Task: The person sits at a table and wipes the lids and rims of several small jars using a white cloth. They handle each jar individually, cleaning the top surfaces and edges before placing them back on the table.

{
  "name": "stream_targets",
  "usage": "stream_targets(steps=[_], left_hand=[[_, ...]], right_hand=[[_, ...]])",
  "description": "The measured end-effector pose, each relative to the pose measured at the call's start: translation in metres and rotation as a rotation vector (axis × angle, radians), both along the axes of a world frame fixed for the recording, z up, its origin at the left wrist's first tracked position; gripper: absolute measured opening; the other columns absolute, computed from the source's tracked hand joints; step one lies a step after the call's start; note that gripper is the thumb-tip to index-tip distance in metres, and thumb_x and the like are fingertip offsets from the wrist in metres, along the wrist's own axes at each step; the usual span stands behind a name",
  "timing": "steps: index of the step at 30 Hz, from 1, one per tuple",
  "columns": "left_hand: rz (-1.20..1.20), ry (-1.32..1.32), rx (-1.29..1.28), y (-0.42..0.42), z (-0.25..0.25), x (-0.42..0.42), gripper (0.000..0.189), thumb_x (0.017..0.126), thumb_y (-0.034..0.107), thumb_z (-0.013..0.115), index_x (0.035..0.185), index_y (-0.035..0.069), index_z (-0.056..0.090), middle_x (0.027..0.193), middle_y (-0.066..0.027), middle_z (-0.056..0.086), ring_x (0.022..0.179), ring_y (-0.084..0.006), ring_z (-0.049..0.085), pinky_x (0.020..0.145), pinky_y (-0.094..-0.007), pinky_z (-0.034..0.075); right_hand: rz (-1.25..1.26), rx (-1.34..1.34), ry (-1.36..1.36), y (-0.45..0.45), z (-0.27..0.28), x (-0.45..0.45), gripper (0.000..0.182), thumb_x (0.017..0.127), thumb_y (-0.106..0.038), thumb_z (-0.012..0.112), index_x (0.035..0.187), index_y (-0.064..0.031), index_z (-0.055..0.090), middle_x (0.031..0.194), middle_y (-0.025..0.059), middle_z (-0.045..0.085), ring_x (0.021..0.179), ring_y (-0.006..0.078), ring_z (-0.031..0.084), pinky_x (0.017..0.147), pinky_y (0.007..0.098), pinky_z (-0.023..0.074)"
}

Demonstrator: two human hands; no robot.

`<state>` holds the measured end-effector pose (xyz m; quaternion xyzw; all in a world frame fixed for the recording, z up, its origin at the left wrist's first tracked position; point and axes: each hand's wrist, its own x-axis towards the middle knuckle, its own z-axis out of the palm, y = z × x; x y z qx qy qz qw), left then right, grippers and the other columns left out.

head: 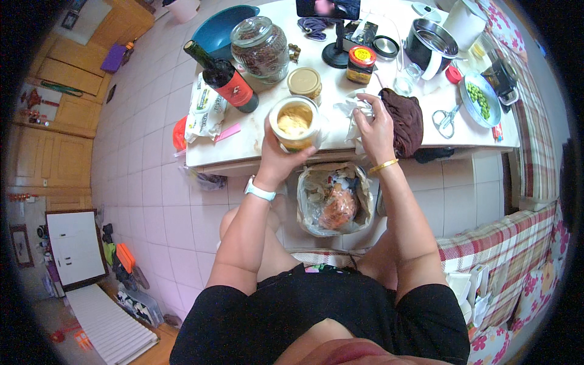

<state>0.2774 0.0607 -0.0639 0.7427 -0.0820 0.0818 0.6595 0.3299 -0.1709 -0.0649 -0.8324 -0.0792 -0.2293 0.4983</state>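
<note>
My left hand (285,157) is wrapped around an open jar (294,132) holding a pale yellow powder or paste, above the table's front edge. My right hand (378,127) is over a crumpled white tissue or thin wrapper (351,114), its thumb and index finger a little apart. Whether the fingers grip that tissue cannot be made out. Just right of this hand lies a bunched dark brown cloth (404,121). Behind the open jar stands a smaller jar with a gold lid (305,81).
A wine bottle (232,86), a glass jar of dark contents (262,52) and a blue basin (221,27) stand left. Rightward are a red-lidded jar (361,66), scissors (446,122), a bowl of green beans (470,98) and a pot (426,45). A lined trash bin (303,200) sits below.
</note>
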Motion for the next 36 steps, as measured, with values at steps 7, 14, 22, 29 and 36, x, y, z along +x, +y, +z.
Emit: stream_targets(steps=[7,14,22,29,36], left_hand=[[-0.356,-0.022,0.106,-0.021,-0.002,-0.021,0.107,0.062,0.017,0.091,0.149,0.002,0.030,0.154,-0.0185,0.034,0.144,-0.0301,0.034,0.118,-0.0399,0.027],[-0.412,0.015,0.106,-0.017,-0.008,-0.022,0.117,0.061,0.018,0.091,0.154,0.002,0.022,0.152,-0.0153,0.035,0.141,-0.0256,0.035,0.118,-0.0391,0.027],[-0.389,0.028,0.101,-0.018,-0.002,-0.022,0.107,0.060,0.027,0.093,0.145,-0.003,0.036,0.150,-0.0202,0.036,0.142,-0.0328,0.034,0.119,-0.0402,0.025],[-0.275,0.107,-0.036,-0.017,0.003,-0.025,0.097,0.060,0.018,0.092,0.141,0.000,0.040,0.139,-0.0121,0.046,0.131,-0.0236,0.045,0.113,-0.0371,0.035],[-0.209,0.176,-0.127,-0.012,0.000,-0.023,0.096,0.063,0.013,0.091,0.142,0.002,0.037,0.133,-0.0094,0.053,0.126,-0.0201,0.051,0.110,-0.0361,0.040]], right_hand=[[0.179,0.060,0.277,0.003,0.002,0.001,0.031,0.083,-0.012,0.072,0.112,-0.0040,0.068,0.082,0.0068,0.064,0.068,0.0150,0.051,0.068,0.0311,0.0473],[0.555,0.224,0.566,0.000,0.011,0.000,0.019,0.089,-0.010,0.070,0.106,0.0001,0.071,0.097,0.0034,0.071,0.084,0.0095,0.064,0.077,0.0260,0.0531],[0.651,0.427,0.423,0.002,-0.007,0.003,0.029,0.088,-0.013,0.073,0.112,0.0033,0.065,0.106,0.0043,0.069,0.094,0.0115,0.066,0.084,0.0259,0.0547],[0.533,0.081,0.618,-0.015,0.014,0.002,0.024,0.090,-0.011,0.070,0.112,-0.0013,0.067,0.098,0.0007,0.066,0.082,0.0068,0.059,0.074,0.0237,0.0523],[0.474,0.112,0.499,-0.025,0.012,0.003,0.021,0.088,-0.008,0.067,0.109,-0.0035,0.069,0.081,-0.0016,0.061,0.070,0.0053,0.052,0.064,0.0247,0.0464]])
